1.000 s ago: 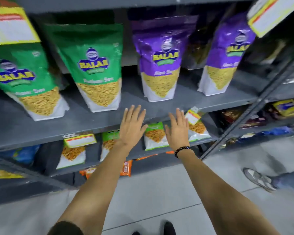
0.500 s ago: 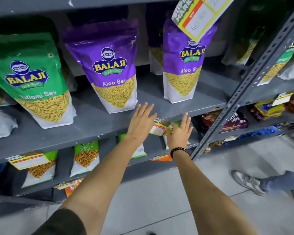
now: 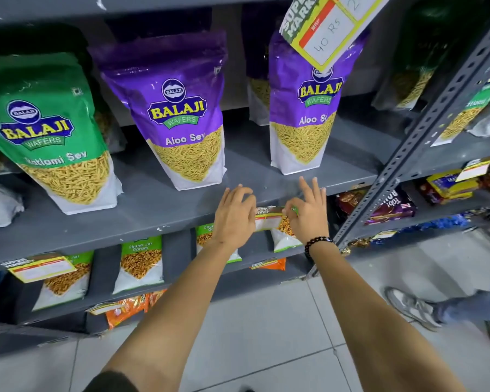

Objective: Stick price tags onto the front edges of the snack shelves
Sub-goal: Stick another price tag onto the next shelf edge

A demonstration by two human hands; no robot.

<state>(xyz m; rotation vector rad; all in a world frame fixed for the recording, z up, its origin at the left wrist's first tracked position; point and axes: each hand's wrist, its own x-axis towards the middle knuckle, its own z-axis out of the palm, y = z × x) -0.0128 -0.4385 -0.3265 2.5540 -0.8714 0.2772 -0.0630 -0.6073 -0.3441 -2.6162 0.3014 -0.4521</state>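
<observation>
A small price tag [image 3: 268, 217], white with a yellow border and a "Super Market" header, lies against the front edge of the grey snack shelf [image 3: 142, 226]. My left hand [image 3: 234, 215] pinches its left end. My right hand [image 3: 309, 213], with a black bead bracelet at the wrist, pinches its right end, the other fingers spread. Two purple Aloo Sev bags [image 3: 181, 117] and a green Ratlami Sev bag [image 3: 48, 131] stand on the shelf just behind my hands.
Another price tag [image 3: 326, 26] hangs tilted from the shelf above, and one more tag [image 3: 40, 267] is on the lower shelf's edge at the left. A perforated steel upright [image 3: 425, 125] rises on the right. Someone's shoes [image 3: 410, 309] stand on the tiled floor at the right.
The view has shifted right along the shelf. Both hands went from flat and spread to closing on the two ends of the price tag at the shelf edge.
</observation>
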